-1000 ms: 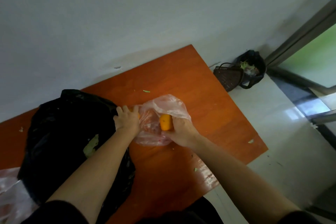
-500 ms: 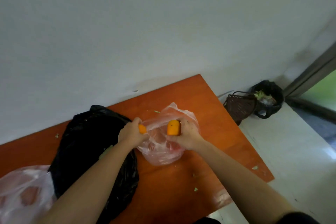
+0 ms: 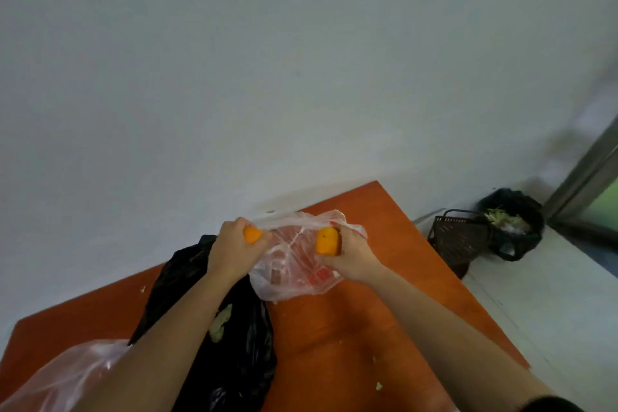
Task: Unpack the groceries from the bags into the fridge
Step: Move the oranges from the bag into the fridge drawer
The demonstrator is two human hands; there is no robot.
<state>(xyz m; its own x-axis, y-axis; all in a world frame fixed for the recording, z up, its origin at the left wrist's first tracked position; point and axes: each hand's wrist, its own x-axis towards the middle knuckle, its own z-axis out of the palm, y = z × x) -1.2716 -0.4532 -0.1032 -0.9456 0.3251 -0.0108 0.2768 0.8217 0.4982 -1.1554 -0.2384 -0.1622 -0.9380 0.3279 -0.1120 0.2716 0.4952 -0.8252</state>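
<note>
Two grips: left hand (image 3: 232, 252) curled round one orange chunk (image 3: 252, 235), right hand (image 3: 351, 257) round a second chunk (image 3: 327, 241); lift both out without snagging the plastic bag (image 3: 294, 278).

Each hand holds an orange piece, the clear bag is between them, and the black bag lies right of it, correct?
No. The head view shows the black bag left of the clear bag, not right. The left hand does hold one orange piece, the right hand the other piece.

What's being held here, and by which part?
Left grip holds the smaller orange piece by its lower end; right grip the bigger orange piece, likewise.
</note>
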